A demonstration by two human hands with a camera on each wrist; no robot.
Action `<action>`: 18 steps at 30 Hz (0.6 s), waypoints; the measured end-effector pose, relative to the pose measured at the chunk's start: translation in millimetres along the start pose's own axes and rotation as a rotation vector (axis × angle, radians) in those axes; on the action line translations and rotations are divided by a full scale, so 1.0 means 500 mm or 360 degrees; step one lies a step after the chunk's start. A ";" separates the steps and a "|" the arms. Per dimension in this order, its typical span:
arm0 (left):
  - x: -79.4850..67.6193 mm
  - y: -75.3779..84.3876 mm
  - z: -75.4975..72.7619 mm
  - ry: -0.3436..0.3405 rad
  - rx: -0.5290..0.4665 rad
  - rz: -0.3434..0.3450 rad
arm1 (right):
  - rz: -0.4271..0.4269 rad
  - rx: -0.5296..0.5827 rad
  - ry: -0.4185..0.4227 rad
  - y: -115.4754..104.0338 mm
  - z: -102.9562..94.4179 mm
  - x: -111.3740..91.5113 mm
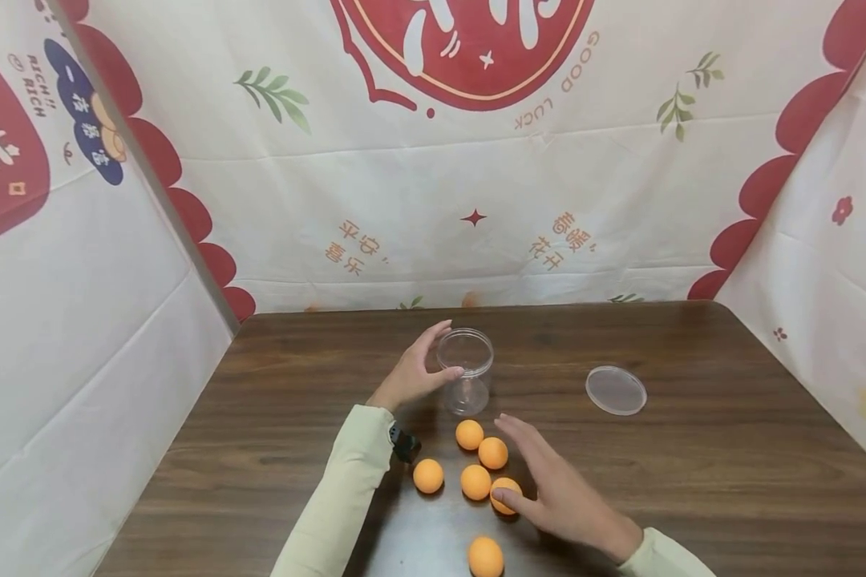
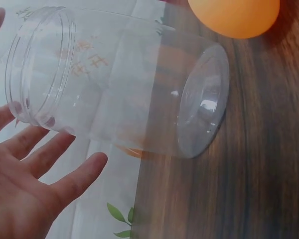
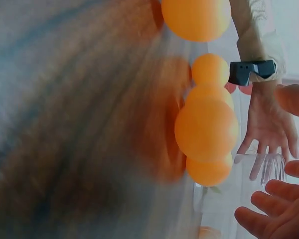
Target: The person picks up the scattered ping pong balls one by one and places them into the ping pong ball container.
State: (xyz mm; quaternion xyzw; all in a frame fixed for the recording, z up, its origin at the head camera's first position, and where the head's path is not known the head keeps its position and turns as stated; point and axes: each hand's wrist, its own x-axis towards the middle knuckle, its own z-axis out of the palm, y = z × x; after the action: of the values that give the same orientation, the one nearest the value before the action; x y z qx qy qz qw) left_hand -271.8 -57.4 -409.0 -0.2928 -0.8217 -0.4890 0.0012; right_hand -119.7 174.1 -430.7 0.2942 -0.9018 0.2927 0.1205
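A clear plastic jar (image 1: 476,385) stands upright and lidless on the table. My left hand (image 1: 411,377) holds it near the threaded rim, thumb across the front and fingers round the far left side. In the left wrist view, fingertips meet the jar wall (image 2: 124,84) by the rim, while the little finger points away from it. Several orange balls (image 1: 475,482) lie on the table in front of the jar. My right hand (image 1: 566,493) hovers at their right side, fingers spread and extended. Its thumb overlaps one ball (image 1: 507,506) in the head view; nothing sits in the palm.
A round clear lid (image 1: 616,391) lies flat to the right of the jar. One ball (image 1: 485,556) sits apart near the front edge. The brown wooden table (image 1: 729,449) backs onto a printed white cloth (image 1: 476,184), with cloth on both sides too.
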 end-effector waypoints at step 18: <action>-0.010 -0.011 0.012 0.0129 -0.0125 0.0030 | -0.0075 -0.0067 0.0058 -0.025 0.019 -0.033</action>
State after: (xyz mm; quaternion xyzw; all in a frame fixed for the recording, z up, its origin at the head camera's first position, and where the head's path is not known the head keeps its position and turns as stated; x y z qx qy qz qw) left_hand -268.6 -56.6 -418.0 -0.2804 -0.7983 -0.5323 0.0278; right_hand -99.5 167.7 -438.8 0.3072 -0.8983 0.2762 0.1498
